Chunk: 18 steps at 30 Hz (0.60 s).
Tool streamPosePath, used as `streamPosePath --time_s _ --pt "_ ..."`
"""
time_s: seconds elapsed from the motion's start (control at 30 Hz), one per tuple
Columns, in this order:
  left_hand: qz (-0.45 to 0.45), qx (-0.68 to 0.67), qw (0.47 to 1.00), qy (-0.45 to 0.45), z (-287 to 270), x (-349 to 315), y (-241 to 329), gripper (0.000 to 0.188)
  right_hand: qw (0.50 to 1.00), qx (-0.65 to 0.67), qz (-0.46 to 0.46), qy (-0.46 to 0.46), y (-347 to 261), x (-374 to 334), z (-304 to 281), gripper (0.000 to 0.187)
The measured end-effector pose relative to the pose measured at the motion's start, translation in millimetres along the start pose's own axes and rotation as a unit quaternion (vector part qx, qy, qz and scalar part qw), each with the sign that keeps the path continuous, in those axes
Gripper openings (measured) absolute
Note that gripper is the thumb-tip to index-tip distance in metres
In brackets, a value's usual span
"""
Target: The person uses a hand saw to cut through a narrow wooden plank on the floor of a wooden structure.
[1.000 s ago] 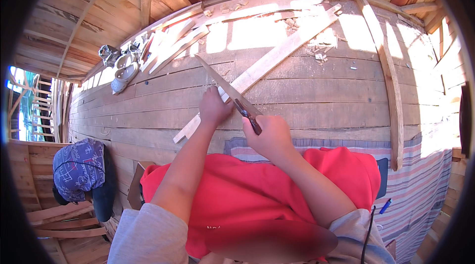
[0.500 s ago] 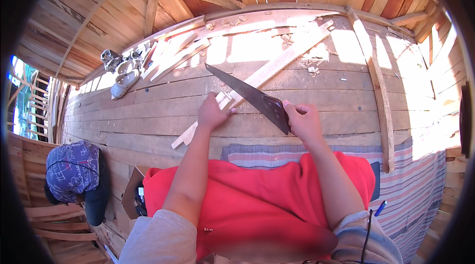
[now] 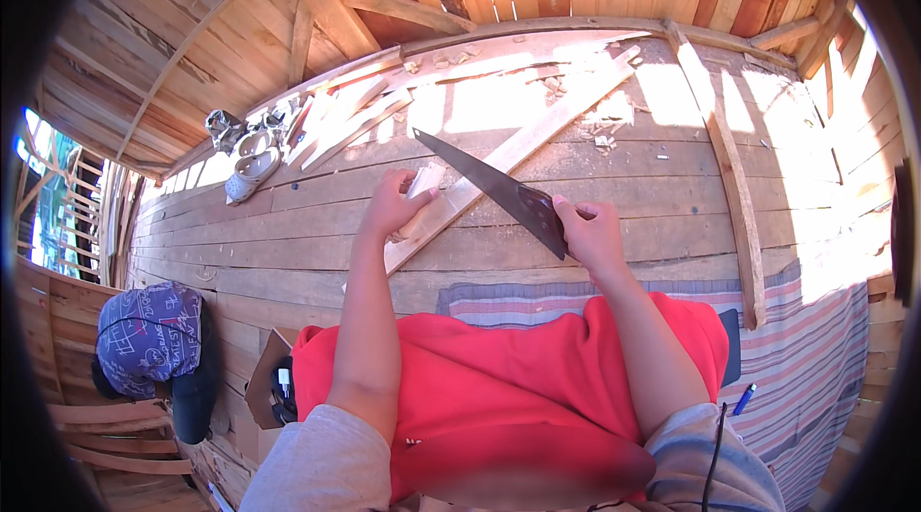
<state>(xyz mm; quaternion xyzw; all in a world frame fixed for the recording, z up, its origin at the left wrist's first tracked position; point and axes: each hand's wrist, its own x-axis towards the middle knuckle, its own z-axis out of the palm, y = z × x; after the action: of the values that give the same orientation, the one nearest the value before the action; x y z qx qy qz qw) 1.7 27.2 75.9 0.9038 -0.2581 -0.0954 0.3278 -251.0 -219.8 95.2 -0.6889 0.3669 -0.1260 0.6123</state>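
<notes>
Gripping a handsaw, the right hand works while the left hand clasps the plank.

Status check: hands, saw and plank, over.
Left hand pressing down on the plank. Right hand gripping the handsaw, blade angled across the plank. Nothing blocking the blade.
</notes>
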Motion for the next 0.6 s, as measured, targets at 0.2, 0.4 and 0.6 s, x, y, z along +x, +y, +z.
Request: streamPosePath --time_s 0.2,0.4,0.6 --pt "0.022 0.089 0.991 -0.097 -9.4 1.6 19.5 0.047 1.0 -0.005 -0.016 0.01 1.4 -0.2 -4.9 0.055" --pt "-0.021 0.066 0.997 -0.032 14.0 -7.2 -38.6 0.042 1.0 0.002 -0.02 0.013 -5.5 -0.7 -1.9 0.054" --pt "-0.066 0.16 0.982 0.08 -8.1 2.9 -85.7 0.033 0.999 0.025 -0.028 0.017 10.1 8.9 -2.5 0.051"
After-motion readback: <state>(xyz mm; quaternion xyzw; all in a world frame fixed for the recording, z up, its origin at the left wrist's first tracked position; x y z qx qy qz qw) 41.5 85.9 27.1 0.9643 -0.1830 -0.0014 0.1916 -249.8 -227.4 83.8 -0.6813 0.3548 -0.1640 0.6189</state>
